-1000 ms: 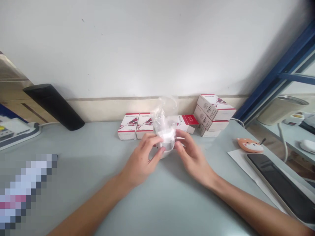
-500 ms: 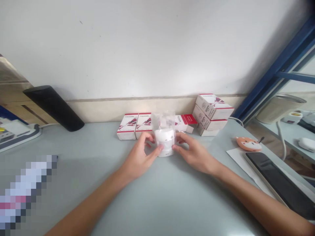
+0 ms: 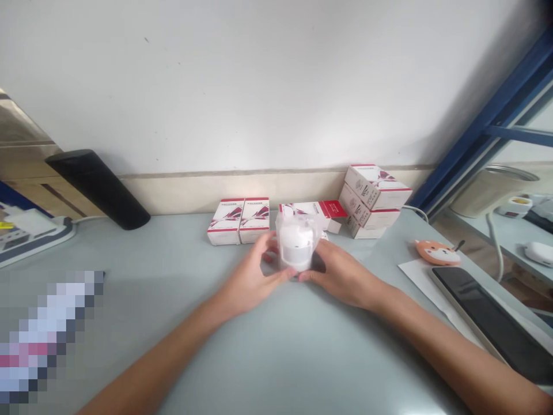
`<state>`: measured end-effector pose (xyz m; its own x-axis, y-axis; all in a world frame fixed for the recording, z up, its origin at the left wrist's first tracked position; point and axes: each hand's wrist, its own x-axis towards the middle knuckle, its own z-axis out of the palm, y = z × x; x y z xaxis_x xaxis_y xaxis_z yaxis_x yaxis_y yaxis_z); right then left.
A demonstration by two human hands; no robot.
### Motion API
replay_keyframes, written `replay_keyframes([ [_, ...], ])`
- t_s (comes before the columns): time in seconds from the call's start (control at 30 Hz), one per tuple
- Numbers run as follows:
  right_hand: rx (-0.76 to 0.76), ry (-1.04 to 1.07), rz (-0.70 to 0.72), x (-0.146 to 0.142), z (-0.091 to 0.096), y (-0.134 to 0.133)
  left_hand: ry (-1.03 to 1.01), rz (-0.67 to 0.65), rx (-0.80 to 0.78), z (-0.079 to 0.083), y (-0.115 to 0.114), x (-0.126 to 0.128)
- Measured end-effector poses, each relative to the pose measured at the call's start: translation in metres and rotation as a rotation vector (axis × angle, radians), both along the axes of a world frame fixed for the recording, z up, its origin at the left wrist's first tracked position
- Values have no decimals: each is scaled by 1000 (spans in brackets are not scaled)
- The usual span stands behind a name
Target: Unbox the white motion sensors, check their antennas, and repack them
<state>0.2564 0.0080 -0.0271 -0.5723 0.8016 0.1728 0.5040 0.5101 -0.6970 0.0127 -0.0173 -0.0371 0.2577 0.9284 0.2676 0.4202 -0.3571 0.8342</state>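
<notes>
A white rounded device in a clear plastic bag (image 3: 297, 246) is held upright between my two hands at the middle of the table. My left hand (image 3: 254, 271) grips its left side, thumb at the lower front edge. From the right, my right hand (image 3: 341, 271) closes on it, thumb also low at the front. The far fingers of both hands are partly hidden behind the bag. Right behind it lies a white and red box (image 3: 302, 208) with its red end flap open.
Two white and red boxes (image 3: 238, 220) lie side by side at the back; several more are stacked (image 3: 374, 199) at right. A black cylinder (image 3: 99, 189) leans at back left. At right are a phone (image 3: 488, 323), paper (image 3: 417, 279) and an orange animal-faced pouch (image 3: 438, 252).
The bagged device has shifted slightly right and tilted or turned in my hands. Both thumbs have slid down to its lower edge. The bag's top stands lower, uncovering more of the box behind.
</notes>
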Motion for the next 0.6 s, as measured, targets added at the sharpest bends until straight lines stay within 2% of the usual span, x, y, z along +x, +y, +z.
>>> replay_keyframes([
  [0.07, 60, -54, 7, 0, 0, -2, -59, -4, -29, -1, 2, 1],
  [0.17, 58, -69, 18, 0, 0, -4, 30, -32, -76, -3, 2, 1],
  [0.27, 47, -68, 13, 1, -3, -3, 127, -53, -31, 0, -2, 2],
  [0.33, 61, -79, 37, 1, -4, -3, 123, -87, 2, 3, -4, 3],
  [0.4, 74, -87, 68, 2, -2, -3, 63, -104, -31, 6, -6, 4],
  [0.47, 61, -66, 95, 2, 2, -5, -28, -87, -141, 8, -6, 5],
  [0.6, -138, 167, 76, -2, 12, -9, -409, -69, -413, 13, -4, 9],
])
